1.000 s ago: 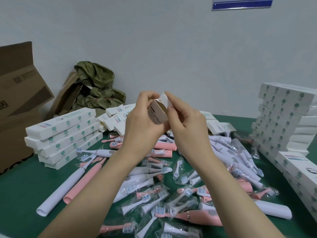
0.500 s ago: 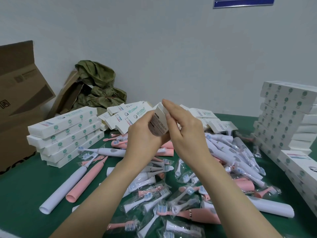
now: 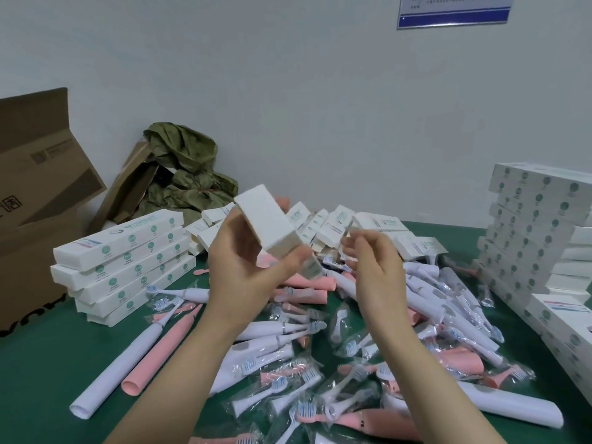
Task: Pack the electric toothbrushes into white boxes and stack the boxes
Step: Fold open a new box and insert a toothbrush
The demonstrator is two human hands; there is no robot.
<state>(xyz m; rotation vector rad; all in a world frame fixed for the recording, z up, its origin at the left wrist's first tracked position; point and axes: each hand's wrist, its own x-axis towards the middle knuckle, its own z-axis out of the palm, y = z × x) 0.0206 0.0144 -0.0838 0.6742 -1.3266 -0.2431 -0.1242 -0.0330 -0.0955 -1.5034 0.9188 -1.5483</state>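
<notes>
left hand [image 3: 243, 277] grips a white box [image 3: 269, 219] tilted above the toothbrush pile [image 3: 320, 373]; right hand [image 3: 376, 264], fingers loosely curled and empty, hovers over the same pile.

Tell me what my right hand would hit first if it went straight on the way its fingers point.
Probably the white box that your left hand grips: the right hand points left at its lower end, across a small gap. Depth is unclear.
</notes>
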